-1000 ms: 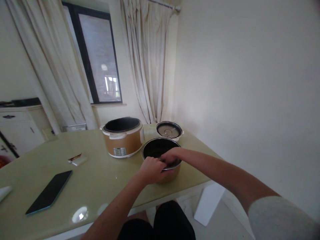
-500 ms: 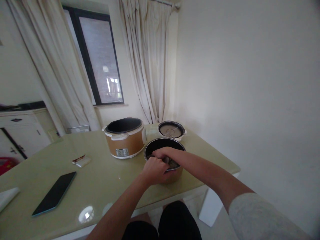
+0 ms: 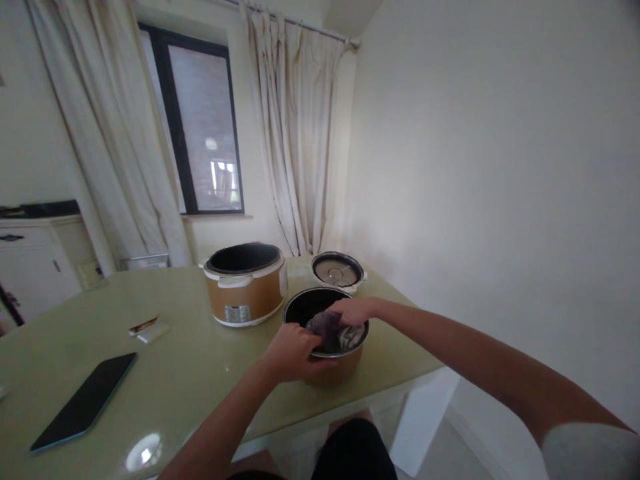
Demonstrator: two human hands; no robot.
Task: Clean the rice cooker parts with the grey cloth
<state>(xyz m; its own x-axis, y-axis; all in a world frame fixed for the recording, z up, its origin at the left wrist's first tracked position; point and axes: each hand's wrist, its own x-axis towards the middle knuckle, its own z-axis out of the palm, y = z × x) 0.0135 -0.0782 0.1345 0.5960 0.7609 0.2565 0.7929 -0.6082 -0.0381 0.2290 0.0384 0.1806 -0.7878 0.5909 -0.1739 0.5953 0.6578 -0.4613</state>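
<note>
On a glossy pale-green surface (image 3: 190,373), a round tan-and-white cooker body (image 3: 247,297) stands beside a round black-lined brown pot (image 3: 340,368). A left hand (image 3: 293,351) clasps the pot's near rim; a right hand's (image 3: 354,311) grip bunches a crumpled purplish-grey cloth (image 3: 327,328) inside. A hard push could skid the pot, should the left slacken.

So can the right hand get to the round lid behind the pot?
Probably yes: the lid sits just beyond the pot, nothing covering it, though the right hand is holding cloth.
</note>
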